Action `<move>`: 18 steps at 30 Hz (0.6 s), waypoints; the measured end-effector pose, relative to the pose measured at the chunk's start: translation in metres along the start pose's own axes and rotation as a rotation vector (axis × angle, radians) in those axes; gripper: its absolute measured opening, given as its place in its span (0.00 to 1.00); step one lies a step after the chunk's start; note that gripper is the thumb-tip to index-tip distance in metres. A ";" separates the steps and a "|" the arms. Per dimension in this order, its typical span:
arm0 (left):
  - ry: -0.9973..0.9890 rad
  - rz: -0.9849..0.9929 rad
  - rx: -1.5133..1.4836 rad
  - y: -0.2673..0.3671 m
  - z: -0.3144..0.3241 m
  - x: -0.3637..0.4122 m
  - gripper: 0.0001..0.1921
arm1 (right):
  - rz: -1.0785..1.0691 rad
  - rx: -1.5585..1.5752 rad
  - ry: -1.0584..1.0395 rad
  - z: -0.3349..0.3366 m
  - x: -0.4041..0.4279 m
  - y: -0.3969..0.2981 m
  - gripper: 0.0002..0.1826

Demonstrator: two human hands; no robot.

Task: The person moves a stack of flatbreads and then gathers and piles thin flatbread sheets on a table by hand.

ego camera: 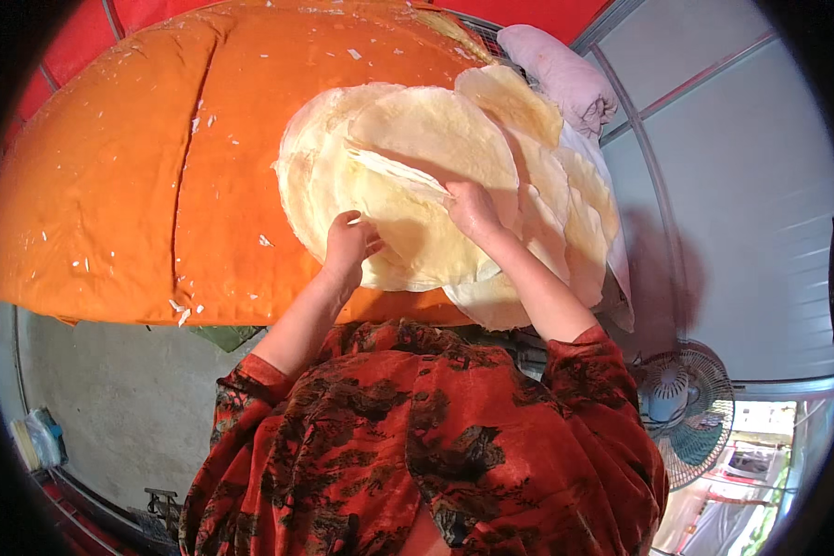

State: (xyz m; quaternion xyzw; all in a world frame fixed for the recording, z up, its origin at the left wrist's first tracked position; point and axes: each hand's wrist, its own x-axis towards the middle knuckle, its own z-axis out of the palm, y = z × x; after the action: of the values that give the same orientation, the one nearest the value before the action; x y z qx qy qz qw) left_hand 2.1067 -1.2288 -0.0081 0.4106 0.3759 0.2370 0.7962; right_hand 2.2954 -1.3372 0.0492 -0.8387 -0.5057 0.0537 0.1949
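Note:
Thin, round, pale yellow flatbreads [438, 243] lie piled and overlapping on a large orange cloth [243, 174]. My right hand [474, 212] grips the edge of a folded flatbread [396, 167], whose layered rim rises above the pile. My left hand [351, 243] is just over the lower left part of the pile, fingers apart and curled a little, holding nothing. More flatbreads [545, 187] spread in overlapping sheets to the right of the main pile. Small white flakes [265, 241] are scattered over the cloth.
A rolled pinkish cloth bundle [563, 73] lies at the table's back right corner, beside grey wall panels [743, 160]. A standing fan [688, 417] is close behind my right elbow. Concrete floor [125, 403] shows at the lower left, with a plastic-wrapped bundle [42, 438] by its edge.

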 end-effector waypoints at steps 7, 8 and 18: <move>-0.165 -0.202 0.191 -0.011 0.022 0.012 0.12 | -0.119 -0.083 0.110 -0.078 0.046 0.011 0.07; -0.147 -0.224 0.091 -0.017 0.021 0.012 0.11 | -0.207 -0.180 0.169 -0.101 0.046 -0.004 0.08; -0.140 -0.242 -0.077 -0.028 0.018 0.005 0.09 | -0.241 -0.270 -0.046 0.036 -0.073 0.023 0.10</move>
State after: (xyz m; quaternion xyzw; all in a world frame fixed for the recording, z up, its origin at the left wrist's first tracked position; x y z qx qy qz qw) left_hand 2.1259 -1.2496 -0.0260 0.3471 0.3569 0.1244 0.8583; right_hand 2.2688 -1.4001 -0.0001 -0.7890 -0.6096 -0.0193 0.0742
